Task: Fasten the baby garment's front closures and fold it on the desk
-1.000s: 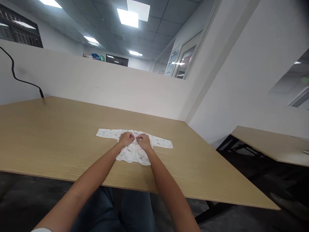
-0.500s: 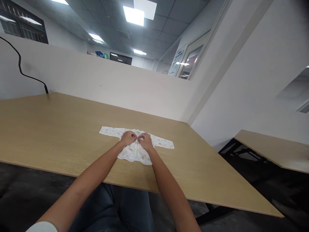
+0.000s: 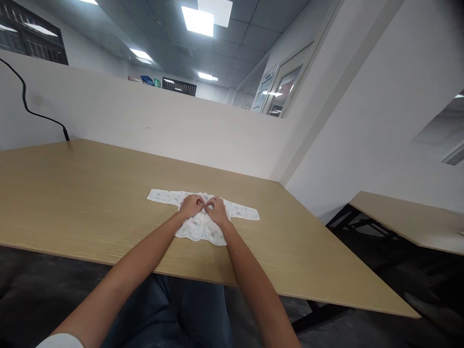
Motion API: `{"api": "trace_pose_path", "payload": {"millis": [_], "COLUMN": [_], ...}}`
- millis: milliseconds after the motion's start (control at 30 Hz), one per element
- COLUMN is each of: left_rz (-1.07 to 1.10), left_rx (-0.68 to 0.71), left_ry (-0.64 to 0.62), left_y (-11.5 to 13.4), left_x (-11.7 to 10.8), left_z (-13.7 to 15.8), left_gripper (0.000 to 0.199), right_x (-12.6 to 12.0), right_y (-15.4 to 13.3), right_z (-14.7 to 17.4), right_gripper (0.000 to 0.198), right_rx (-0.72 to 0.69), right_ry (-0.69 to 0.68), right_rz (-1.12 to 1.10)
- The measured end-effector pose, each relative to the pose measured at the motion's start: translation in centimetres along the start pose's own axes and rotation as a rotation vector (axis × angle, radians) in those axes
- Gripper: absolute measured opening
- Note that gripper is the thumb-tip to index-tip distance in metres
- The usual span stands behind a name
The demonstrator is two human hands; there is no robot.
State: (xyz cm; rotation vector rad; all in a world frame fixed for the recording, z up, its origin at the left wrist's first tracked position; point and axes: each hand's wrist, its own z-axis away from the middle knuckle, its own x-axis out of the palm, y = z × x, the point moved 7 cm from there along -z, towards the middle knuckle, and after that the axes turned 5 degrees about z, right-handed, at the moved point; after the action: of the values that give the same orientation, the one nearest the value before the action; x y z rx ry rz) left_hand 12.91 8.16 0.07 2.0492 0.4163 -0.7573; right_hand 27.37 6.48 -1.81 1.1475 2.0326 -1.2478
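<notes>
A small white baby shirt (image 3: 199, 228) with a faint print lies face up on the table, its two sleeves spread out to the sides. My left hand (image 3: 193, 206) is closed in a pinch on the shirt's front, near the middle just below the neck. Right beside it, my right hand (image 3: 216, 210) pinches the front too, its fingertips almost meeting the left ones. The bit of cloth between the fingertips is too small to make out. Below my hands the lower hem spreads in soft waves toward me.
The shirt rests on a wide wooden table (image 3: 90, 193), bordered at the back by a white partition (image 3: 181, 121). A black cable (image 3: 39, 114) runs down to the table's far left corner. At the right stands a second table (image 3: 406, 217); a white wall rises behind it.
Both hands keep their pinch at the middle of the shirt, with hardly any shift. The whole view has moved slightly.
</notes>
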Motion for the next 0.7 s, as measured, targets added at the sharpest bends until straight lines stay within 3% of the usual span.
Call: {"api": "trace_pose_path", "payload": {"millis": [700], "left_rz": [-0.097], "left_rx": [0.071], "left_ry": [0.008], "left_y": [0.31], "left_x": [-0.39], "left_z": [-0.11], "left_gripper": [0.011], "right_x": [-0.11], "right_y": [-0.55], "right_z": [0.08], "right_gripper": [0.008], "right_rx": [-0.016], "right_ry": [-0.02], "right_rz": [0.005]}}
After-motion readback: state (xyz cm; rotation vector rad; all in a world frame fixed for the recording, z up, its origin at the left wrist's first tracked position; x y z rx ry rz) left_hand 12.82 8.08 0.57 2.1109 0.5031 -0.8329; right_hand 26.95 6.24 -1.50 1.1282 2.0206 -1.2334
